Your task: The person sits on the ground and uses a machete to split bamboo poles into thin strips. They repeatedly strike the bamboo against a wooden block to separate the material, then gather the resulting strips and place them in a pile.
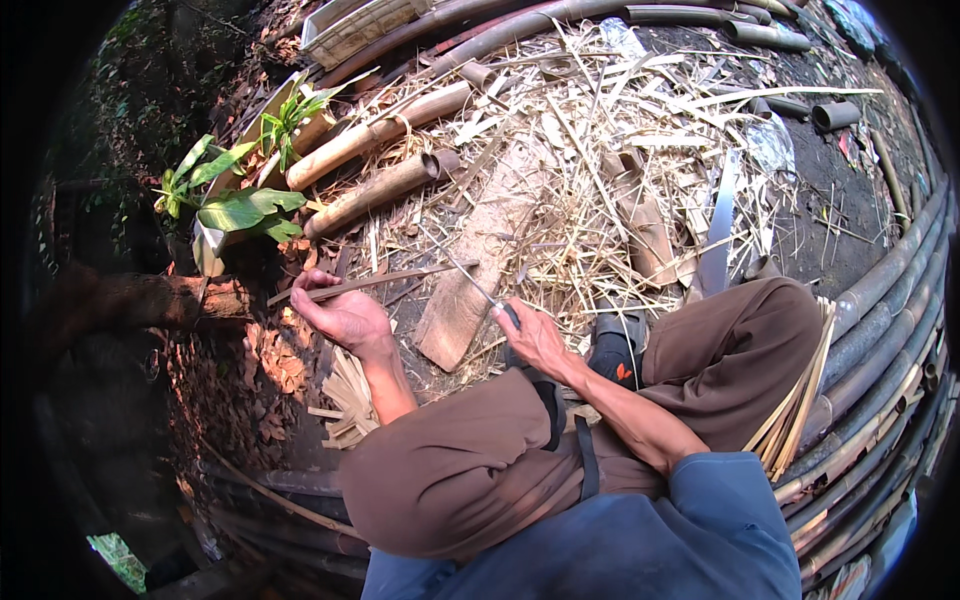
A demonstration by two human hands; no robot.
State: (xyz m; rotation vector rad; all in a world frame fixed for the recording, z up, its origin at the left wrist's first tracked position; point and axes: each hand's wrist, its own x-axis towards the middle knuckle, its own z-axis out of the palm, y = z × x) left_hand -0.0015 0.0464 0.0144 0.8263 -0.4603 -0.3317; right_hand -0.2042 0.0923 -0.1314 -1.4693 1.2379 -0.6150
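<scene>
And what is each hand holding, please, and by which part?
Left hand: a brown strip, near its left end. Right hand: a knife, by its dark handle.

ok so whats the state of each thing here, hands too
left hand: palm up, holding the bamboo strip
right hand: closed on the knife handle
bamboo strip: slender, split
knife: blade bare, across the strip
wooden board: lying down, partly covered by shavings
shavings: loose, scattered
broad metal blade: bare, unheld

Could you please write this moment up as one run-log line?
left hand: holds bamboo strip | right hand: grips thin-bladed knife | knife/strip: cross in view, contact unclear | nearby: wooden board, pale shavings
</scene>
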